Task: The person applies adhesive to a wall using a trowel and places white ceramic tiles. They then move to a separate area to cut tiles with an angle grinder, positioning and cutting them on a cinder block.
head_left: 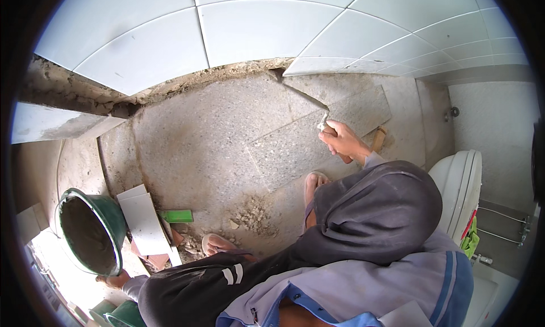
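Note:
My right hand [343, 140] is wrapped round the wooden handle of a trowel [305, 95]. The trowel's thin blade, seen nearly edge-on, reaches to the rough gap [238, 72] under the wall tiles. At the lower left, my left hand [117, 279] grips the rim of a green bucket [108, 213], its fingers partly hidden. The bucket is tilted and holds grey mortar [88, 236].
White tile pieces [139, 219], a green block [177, 216] and rubble [255, 216] lie on the speckled floor [193, 140]. A white toilet [457, 185] stands at my right. A wood piece [379, 137] lies beyond my right hand. More green buckets [125, 314] stand lower left.

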A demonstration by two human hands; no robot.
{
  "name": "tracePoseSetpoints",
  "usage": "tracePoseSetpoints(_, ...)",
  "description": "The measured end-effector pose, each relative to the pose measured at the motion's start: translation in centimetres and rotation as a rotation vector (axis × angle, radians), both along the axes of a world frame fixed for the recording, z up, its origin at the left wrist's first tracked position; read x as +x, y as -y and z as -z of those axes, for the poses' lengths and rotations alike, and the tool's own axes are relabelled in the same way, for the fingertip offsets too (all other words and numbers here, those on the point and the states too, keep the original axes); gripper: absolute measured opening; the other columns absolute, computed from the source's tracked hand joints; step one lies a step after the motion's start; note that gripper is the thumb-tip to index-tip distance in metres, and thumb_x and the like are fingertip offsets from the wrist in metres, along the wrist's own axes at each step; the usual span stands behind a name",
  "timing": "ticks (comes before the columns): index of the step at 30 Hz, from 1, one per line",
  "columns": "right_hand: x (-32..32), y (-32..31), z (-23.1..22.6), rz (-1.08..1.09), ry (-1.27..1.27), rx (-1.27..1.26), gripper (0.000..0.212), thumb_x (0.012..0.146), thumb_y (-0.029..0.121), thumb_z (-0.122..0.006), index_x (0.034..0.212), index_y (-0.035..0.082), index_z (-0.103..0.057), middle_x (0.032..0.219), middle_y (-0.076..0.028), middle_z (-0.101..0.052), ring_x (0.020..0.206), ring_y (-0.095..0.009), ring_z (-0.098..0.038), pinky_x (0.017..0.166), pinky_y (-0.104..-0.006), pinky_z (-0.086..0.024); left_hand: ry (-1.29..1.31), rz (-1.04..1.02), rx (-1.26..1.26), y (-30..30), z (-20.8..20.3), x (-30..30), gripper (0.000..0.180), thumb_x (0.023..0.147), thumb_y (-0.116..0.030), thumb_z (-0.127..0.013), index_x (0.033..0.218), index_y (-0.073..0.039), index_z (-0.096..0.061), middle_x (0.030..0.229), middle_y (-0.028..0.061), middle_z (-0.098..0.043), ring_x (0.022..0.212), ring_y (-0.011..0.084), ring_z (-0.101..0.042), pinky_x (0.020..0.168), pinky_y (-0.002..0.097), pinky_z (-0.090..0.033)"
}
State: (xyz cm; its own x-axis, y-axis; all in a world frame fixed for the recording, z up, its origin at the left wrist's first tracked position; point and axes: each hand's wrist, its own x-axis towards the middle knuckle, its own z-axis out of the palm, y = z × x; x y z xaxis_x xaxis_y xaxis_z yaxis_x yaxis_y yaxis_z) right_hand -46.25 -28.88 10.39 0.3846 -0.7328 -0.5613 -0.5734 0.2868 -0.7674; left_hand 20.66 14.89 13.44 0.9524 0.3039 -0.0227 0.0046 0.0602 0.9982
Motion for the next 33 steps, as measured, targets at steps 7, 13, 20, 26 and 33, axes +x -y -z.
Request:
tracePoseSetpoints(7,1.6,-1.1,-0.1,0.009,-0.162,-0.111,0.018,0.095,0.020,-0.055,0.088,0.006,-0.047,0.068,0.000,-0.048,0.057,-0.010,-0.048,0.050,-0.0287,-0.044,-0.028,-0.027,0.045,2.2,-0.1,-1.1,0.059,0.103,-0.045,-0.043,0.134,0.005,-0.044,0.131,0.0211,-0.053,0.114,0.0318,-0.059,0.094,0.0465,-0.054)
tracePoseSetpoints(13,4.8,-1.6,1.6,0.362,0.293,0.218,0.015,0.098,0.019,-0.057,0.096,0.005,-0.050,0.074,-0.001,-0.050,0.059,-0.011,-0.051,0.052,-0.0291,-0.047,-0.055,-0.080,0.051,4.9,-2.3,-4.3,0.060,0.103,-0.045,-0.043,0.135,0.005,-0.043,0.133,0.0213,-0.052,0.115,0.0319,-0.058,0.095,0.0465,-0.054)
tracePoseSetpoints(20,7.7,-3.4,-1.4,0.589,0.507,0.368,0.017,0.097,0.019,-0.060,0.101,0.007,-0.049,0.083,-0.001,-0.051,0.071,-0.011,-0.054,0.057,-0.0317,-0.052,-0.056,-0.041,0.024,2.6,-0.8,-2.4,0.060,0.101,-0.048,-0.045,0.140,-0.002,-0.042,0.140,0.0140,-0.048,0.120,0.0271,-0.054,0.092,0.0430,-0.053)
tracePoseSetpoints(26,8.4,-5.6,-2.4,0.432,0.415,0.369,0.048,0.097,0.014,-0.060,0.132,0.001,-0.029,0.091,-0.006,-0.050,0.072,-0.012,-0.054,0.052,-0.0335,-0.054,0.176,0.059,0.587,-5.9,3.1,4.2,0.056,0.100,-0.041,-0.047,0.144,-0.008,-0.040,0.146,0.0091,-0.044,0.122,0.0211,-0.051,0.091,0.0400,-0.051)
tracePoseSetpoints(33,10.7,-4.5,2.1,0.321,0.355,0.307,0.074,0.099,0.015,-0.057,0.150,-0.002,-0.006,0.089,-0.007,-0.049,0.064,-0.011,-0.052,0.050,-0.0304,-0.048,-0.015,-0.066,0.107,2.3,-2.5,-3.2,0.056,0.098,-0.033,-0.047,0.146,-0.006,-0.037,0.146,0.0115,-0.043,0.123,0.0224,-0.050,0.089,0.0435,-0.053)
